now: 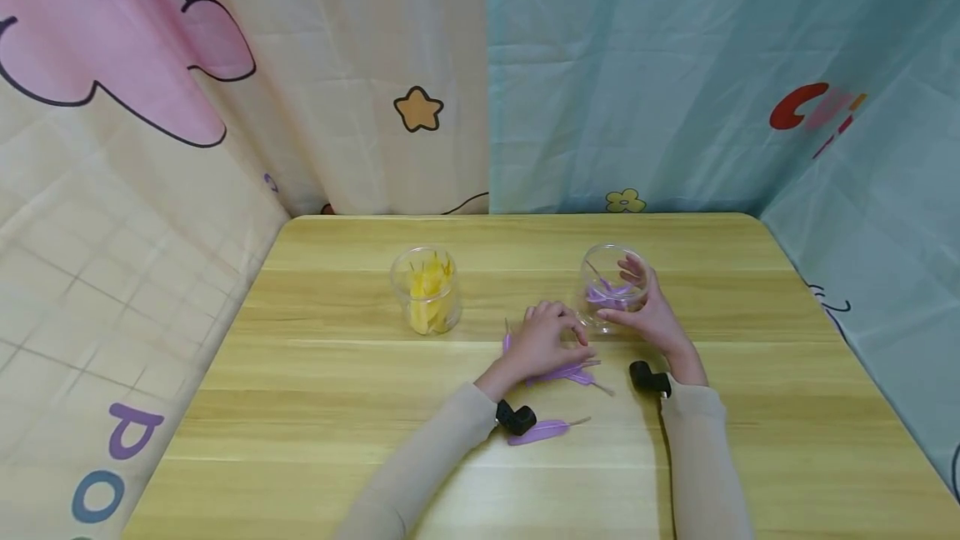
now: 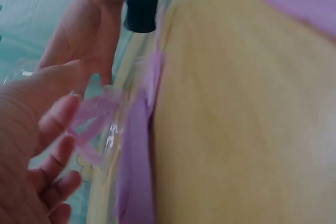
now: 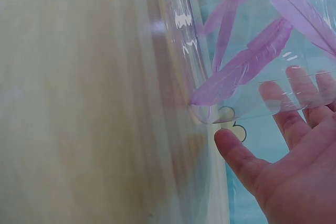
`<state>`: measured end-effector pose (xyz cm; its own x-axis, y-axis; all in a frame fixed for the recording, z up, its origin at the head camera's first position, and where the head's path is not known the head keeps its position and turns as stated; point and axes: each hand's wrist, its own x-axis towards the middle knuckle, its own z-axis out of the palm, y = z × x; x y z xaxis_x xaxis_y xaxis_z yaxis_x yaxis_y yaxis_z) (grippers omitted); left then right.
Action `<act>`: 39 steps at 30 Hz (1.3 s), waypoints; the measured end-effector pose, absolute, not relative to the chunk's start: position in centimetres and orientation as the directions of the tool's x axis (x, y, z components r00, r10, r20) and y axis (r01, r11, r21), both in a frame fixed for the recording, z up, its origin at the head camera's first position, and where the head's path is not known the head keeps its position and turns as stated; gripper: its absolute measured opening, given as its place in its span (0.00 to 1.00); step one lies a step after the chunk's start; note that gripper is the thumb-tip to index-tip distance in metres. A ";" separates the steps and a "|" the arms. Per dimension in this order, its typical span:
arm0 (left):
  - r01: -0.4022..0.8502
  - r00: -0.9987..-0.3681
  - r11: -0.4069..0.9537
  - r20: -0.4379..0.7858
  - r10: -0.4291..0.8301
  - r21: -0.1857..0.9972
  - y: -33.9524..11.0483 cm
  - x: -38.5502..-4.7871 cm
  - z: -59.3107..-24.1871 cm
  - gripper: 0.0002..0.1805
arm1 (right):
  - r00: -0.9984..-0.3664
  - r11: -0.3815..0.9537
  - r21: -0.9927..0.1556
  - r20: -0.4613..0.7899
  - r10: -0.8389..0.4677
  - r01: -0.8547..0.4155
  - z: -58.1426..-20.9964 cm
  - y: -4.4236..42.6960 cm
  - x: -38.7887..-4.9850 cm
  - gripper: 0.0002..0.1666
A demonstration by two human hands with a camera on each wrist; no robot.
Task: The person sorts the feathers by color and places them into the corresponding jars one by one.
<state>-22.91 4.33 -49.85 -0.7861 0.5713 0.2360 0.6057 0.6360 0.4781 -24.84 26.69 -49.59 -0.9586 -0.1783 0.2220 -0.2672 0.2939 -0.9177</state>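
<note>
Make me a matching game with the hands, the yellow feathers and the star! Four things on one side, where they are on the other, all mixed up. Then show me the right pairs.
Things
1. yellow feathers
2. left hand
3. right hand
4. orange star

Places
A. at the jar with purple feathers inside
B. on the curtain
C. inside the other jar
D. by the loose purple feathers on the table

Right pairs: 1-C, 2-D, 3-A, 4-B
</note>
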 end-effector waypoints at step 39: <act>0.600 -0.788 0.748 0.049 0.613 0.285 5.3 -21.2 -50.4 0.17 | -0.963 0.294 -0.925 0.192 -0.189 -0.243 -46.6 25.6 -23.3 0.57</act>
